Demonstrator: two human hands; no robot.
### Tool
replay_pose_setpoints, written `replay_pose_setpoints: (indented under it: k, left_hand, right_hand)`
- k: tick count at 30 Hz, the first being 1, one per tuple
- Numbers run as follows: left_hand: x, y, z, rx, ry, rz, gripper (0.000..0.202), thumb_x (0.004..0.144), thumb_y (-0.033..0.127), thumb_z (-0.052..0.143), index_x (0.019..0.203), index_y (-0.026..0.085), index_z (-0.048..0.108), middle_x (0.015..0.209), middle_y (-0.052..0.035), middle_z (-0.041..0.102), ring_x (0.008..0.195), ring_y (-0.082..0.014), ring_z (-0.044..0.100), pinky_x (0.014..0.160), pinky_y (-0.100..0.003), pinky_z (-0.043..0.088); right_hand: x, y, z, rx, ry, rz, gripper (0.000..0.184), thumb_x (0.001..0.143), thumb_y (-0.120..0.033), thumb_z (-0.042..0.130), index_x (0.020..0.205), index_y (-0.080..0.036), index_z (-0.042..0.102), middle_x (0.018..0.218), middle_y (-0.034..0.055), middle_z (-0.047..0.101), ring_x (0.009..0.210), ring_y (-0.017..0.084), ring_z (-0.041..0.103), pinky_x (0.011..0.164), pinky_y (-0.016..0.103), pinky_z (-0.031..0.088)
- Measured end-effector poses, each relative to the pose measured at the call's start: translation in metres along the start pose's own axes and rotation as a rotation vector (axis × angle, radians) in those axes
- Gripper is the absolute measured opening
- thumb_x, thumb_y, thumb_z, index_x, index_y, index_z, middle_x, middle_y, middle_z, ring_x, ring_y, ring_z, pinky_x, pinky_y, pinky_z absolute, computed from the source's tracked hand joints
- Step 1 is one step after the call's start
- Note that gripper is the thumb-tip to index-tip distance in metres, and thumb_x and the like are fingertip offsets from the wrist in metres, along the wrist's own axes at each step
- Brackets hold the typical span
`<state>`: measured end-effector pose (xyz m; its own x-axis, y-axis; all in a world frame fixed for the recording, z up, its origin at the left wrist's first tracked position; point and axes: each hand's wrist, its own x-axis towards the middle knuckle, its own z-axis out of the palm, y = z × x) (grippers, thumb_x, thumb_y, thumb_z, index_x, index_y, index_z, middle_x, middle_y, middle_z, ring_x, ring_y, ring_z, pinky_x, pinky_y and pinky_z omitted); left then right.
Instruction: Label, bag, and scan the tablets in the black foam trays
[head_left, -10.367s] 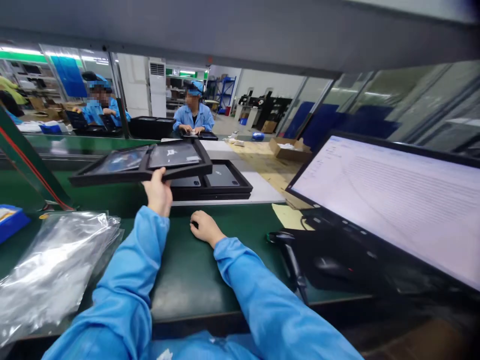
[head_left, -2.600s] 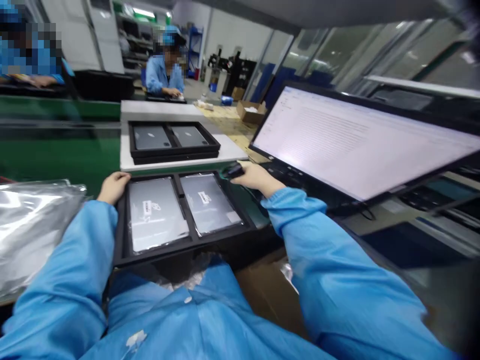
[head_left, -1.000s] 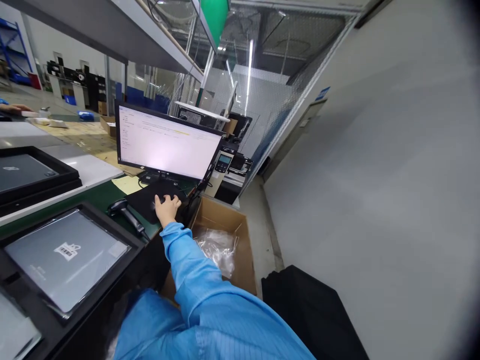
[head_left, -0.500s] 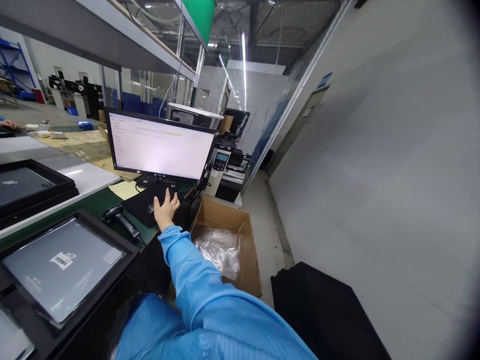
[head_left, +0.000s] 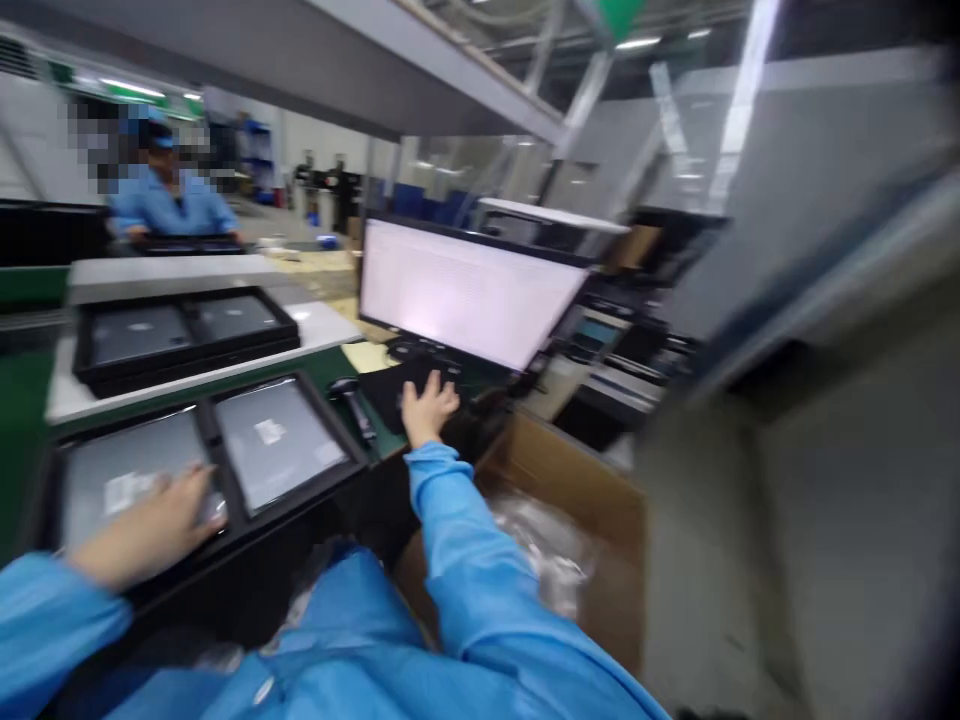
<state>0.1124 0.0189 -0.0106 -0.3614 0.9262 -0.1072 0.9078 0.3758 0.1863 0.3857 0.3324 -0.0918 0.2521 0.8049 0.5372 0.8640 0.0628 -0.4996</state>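
Observation:
My right hand [head_left: 429,408], fingers spread, is over the black mouse pad [head_left: 384,392] in front of the monitor [head_left: 469,290]. No object shows in its grasp. To its left lies a black handheld barcode scanner [head_left: 355,410]. My left hand [head_left: 161,525], somewhat blurred, rests over the lower right part of a grey tablet [head_left: 142,450] with a white label; thumb and fingers look apart. This tablet sits in the left recess of a black tray [head_left: 232,478]. A second labelled tablet [head_left: 279,440] fills the right recess.
Behind, a white board [head_left: 322,325] bears stacked black trays [head_left: 187,335] with tablets. A cardboard box [head_left: 611,530] holding clear plastic bags [head_left: 551,550] stands at my right. A co-worker [head_left: 174,200] in blue sits across the room. A shelf [head_left: 420,75] hangs overhead.
The view has swung left, bringing my left hand, the whole two-tablet tray and the co-worker into sight. My right hand stays by the mouse pad, fingers spread.

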Motion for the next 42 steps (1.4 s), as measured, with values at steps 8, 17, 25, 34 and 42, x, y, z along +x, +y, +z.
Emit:
replay_pose_setpoints:
  k: [8, 17, 25, 34, 42]
  left_hand:
    - [-0.031, 0.02, 0.001, -0.08, -0.171, -0.121, 0.088, 0.081, 0.035, 0.08, 0.159, 0.017, 0.044, 0.172, -0.0206, 0.026, 0.159, -0.0484, 0.018, 0.124, -0.058, 0.037]
    - [-0.058, -0.032, 0.003, -0.473, 0.312, -0.266, 0.04, 0.096, 0.051, 0.057, 0.084, 0.015, 0.069, 0.094, -0.0174, 0.074, 0.097, -0.0345, 0.072, 0.094, -0.047, 0.055]
    - [-0.091, -0.076, 0.021, -1.433, 0.748, -0.498, 0.027, 0.09, 0.039, 0.072, 0.095, 0.016, 0.059, 0.131, -0.0139, 0.069, 0.089, -0.0183, 0.075, 0.066, -0.023, 0.057]
    - [-0.095, -0.067, 0.034, -1.546, 0.931, -0.486, 0.034, 0.089, 0.044, 0.075, 0.098, 0.016, 0.058, 0.139, -0.0151, 0.066, 0.084, -0.0159, 0.076, 0.064, -0.02, 0.057]
    - [-0.106, -0.077, 0.025, -1.782, 0.954, -0.609, 0.014, 0.1, 0.03, 0.055, 0.105, 0.018, 0.06, 0.135, -0.0116, 0.07, 0.106, -0.0195, 0.074, 0.09, -0.031, 0.062]
  right_hand:
    - [-0.009, -0.005, 0.004, 0.2, 0.031, -0.178, 0.037, 0.104, -0.045, 0.062, 0.132, -0.021, 0.066, 0.137, 0.0138, 0.063, 0.113, 0.027, 0.067, 0.093, 0.049, 0.062]
    - [0.003, 0.01, -0.002, 0.279, 0.088, -0.278, 0.061, 0.093, -0.056, 0.063, 0.139, -0.016, 0.062, 0.15, 0.0324, 0.05, 0.138, 0.047, 0.05, 0.108, 0.075, 0.041]
    - [-0.085, -0.12, -0.079, 0.816, -0.812, -0.757, 0.029, 0.091, -0.045, 0.063, 0.102, -0.019, 0.071, 0.104, 0.0134, 0.076, 0.099, 0.027, 0.073, 0.095, 0.046, 0.058]
    - [-0.198, -0.252, -0.064, 0.545, -1.503, -0.539, 0.035, 0.085, -0.021, 0.073, 0.118, -0.015, 0.063, 0.072, -0.001, 0.072, 0.065, 0.018, 0.071, 0.072, 0.031, 0.058]
    - [-0.215, -0.262, -0.049, 0.595, -1.509, -0.422, 0.042, 0.068, -0.008, 0.069, 0.107, -0.021, 0.057, 0.057, -0.0091, 0.062, 0.059, 0.018, 0.067, 0.059, 0.026, 0.049]
